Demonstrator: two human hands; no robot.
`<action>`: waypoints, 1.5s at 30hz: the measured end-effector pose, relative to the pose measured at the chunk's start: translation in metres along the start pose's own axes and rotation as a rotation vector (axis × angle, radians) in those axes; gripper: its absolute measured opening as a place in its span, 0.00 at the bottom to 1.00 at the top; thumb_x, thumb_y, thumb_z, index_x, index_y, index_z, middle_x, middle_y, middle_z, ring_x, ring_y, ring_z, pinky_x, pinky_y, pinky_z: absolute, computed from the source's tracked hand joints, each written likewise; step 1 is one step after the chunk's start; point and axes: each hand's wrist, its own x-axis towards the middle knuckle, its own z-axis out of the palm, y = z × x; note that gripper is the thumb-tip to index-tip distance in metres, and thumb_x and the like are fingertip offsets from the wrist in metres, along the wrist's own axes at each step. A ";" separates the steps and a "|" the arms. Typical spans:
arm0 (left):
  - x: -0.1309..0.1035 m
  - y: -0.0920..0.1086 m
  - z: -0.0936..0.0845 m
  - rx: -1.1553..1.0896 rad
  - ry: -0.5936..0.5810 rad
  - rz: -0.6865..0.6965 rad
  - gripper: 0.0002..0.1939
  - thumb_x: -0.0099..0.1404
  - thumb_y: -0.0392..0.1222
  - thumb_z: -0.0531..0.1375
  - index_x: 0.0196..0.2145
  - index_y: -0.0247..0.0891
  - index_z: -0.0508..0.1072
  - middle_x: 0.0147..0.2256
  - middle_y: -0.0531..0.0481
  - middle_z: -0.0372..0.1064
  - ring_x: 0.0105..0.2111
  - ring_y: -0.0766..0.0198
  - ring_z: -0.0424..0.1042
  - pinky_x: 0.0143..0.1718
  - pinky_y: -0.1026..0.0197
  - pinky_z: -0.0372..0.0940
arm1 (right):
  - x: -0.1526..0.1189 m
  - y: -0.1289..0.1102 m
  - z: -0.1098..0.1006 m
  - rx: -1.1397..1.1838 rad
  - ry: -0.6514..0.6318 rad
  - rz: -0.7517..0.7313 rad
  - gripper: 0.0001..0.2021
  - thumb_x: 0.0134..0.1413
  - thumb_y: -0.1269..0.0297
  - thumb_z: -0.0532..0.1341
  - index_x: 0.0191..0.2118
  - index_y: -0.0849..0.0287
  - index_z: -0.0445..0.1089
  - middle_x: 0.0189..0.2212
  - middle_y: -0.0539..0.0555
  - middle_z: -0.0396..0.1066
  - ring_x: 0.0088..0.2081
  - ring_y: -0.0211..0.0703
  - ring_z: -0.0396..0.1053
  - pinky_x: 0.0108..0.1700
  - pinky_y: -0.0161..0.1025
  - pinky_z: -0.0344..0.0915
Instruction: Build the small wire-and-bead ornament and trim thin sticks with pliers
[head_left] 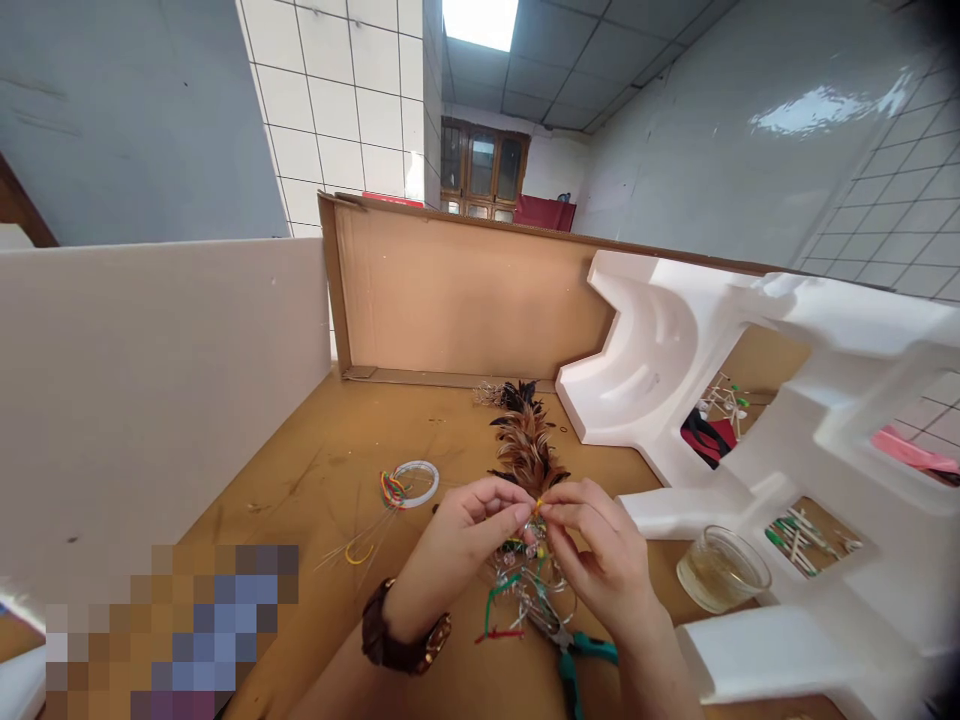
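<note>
My left hand (484, 520) and my right hand (596, 530) meet at the middle of the table, fingertips pinched on a small yellow strand (538, 506). Its exact kind is too small to make out. Just beyond the fingertips lies a row of brown and black feathers (523, 440). Below and between the hands is a tangle of silvery wires (529, 600) with green and red bits, partly hidden by my fingers. Pliers (574, 660) with teal handles lie close to my right wrist. A dark scrunchie (386, 635) circles my left wrist.
Left of the hands lies a white ring (427, 485) with coloured strands. A glass bowl (721, 570) of liquid stands at right, beside a white foam block (652, 350) whose hollows hold small sticks (806, 540). A cardboard wall (465, 300) and a white panel (150, 400) border the table.
</note>
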 end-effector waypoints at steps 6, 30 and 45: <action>0.001 -0.002 0.001 0.015 0.006 0.062 0.14 0.56 0.44 0.58 0.37 0.34 0.66 0.21 0.53 0.67 0.23 0.68 0.66 0.27 0.66 0.61 | -0.002 0.003 0.007 -0.021 0.046 -0.085 0.14 0.47 0.79 0.56 0.39 0.55 0.66 0.33 0.56 0.70 0.35 0.42 0.68 0.35 0.41 0.65; -0.004 0.002 0.000 0.433 0.179 0.489 0.03 0.55 0.34 0.56 0.26 0.37 0.69 0.29 0.50 0.66 0.33 0.64 0.65 0.37 0.62 0.60 | 0.004 -0.007 0.003 0.475 0.219 0.318 0.07 0.43 0.77 0.62 0.26 0.56 0.70 0.28 0.52 0.70 0.31 0.40 0.68 0.33 0.40 0.66; 0.008 -0.010 -0.009 -0.137 0.199 0.255 0.03 0.56 0.38 0.58 0.28 0.36 0.67 0.25 0.54 0.63 0.27 0.70 0.62 0.31 0.68 0.58 | 0.004 0.016 -0.004 0.672 0.012 0.731 0.07 0.45 0.65 0.63 0.34 0.57 0.69 0.32 0.52 0.70 0.34 0.40 0.67 0.38 0.38 0.65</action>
